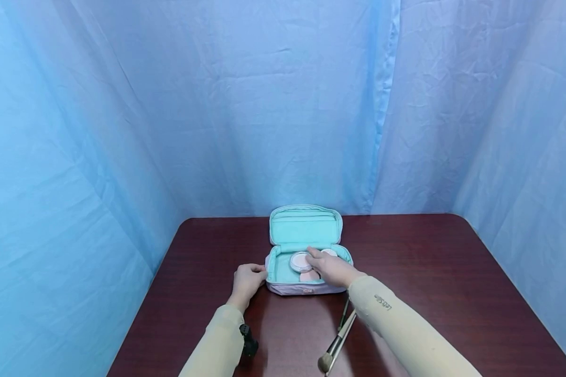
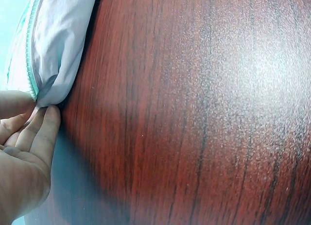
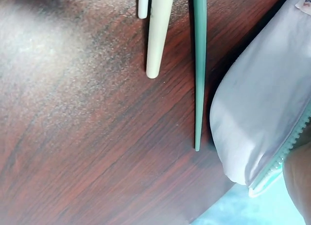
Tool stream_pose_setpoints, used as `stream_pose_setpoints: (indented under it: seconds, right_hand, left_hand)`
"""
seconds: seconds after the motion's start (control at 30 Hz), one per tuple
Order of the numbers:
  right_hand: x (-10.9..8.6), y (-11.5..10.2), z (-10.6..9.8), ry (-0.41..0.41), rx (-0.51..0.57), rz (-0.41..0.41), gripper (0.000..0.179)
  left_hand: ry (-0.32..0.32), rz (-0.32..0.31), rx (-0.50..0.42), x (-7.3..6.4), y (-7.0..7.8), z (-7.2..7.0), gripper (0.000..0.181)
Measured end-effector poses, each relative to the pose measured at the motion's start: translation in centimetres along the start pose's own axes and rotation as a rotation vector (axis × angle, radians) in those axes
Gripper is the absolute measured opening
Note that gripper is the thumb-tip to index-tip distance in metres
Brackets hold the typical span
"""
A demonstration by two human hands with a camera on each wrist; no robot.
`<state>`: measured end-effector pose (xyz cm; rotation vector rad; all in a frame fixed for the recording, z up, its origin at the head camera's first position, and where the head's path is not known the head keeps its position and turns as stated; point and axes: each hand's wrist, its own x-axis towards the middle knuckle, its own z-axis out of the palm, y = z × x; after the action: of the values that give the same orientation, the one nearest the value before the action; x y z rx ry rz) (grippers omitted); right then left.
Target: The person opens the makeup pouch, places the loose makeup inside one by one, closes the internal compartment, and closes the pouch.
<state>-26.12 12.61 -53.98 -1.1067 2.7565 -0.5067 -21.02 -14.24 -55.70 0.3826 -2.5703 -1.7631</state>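
A lilac zip pouch [image 1: 287, 289] with a mint lining lies unfolded on the table, its lid [image 1: 305, 229] tipped back. My left hand [image 1: 248, 283] pinches the pouch's left end; in the left wrist view, thumb and fingers meet at the zip's corner [image 2: 41, 99]. Reaching over the front right side, my right hand [image 1: 334, 268] grips the right edge of a round white compact [image 1: 299, 262] inside the pouch. A pink item [image 1: 309, 275] lies below the compact. Behind the right hand, another round white piece [image 1: 329, 252] shows partly. The right wrist view catches only a bit of that hand.
Makeup brushes lie on the dark red wood table [image 1: 405, 251] in front of the pouch, one with a fluffy head [image 1: 325, 362]. Their pale handle [image 3: 160, 35] and green handle [image 3: 200, 64] point toward the pouch. Blue curtains [image 1: 264, 104] surround the table.
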Motion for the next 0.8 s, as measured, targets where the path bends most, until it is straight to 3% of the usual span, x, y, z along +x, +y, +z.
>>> stream_pose_setpoints:
  seconds: [0.3, 0.8]
  right_hand:
    - [-0.1, 0.2, -0.1, -0.043, 0.052, -0.022, 0.049]
    - [0.4, -1.4, -1.0, -0.164, 0.097, -0.004, 0.048]
  left_hand:
    - [0.011, -0.013, 0.006, 0.2, -0.1, 0.1, 0.02]
    - [0.005, -0.01, 0.005, 0.1, -0.2, 0.0, 0.021]
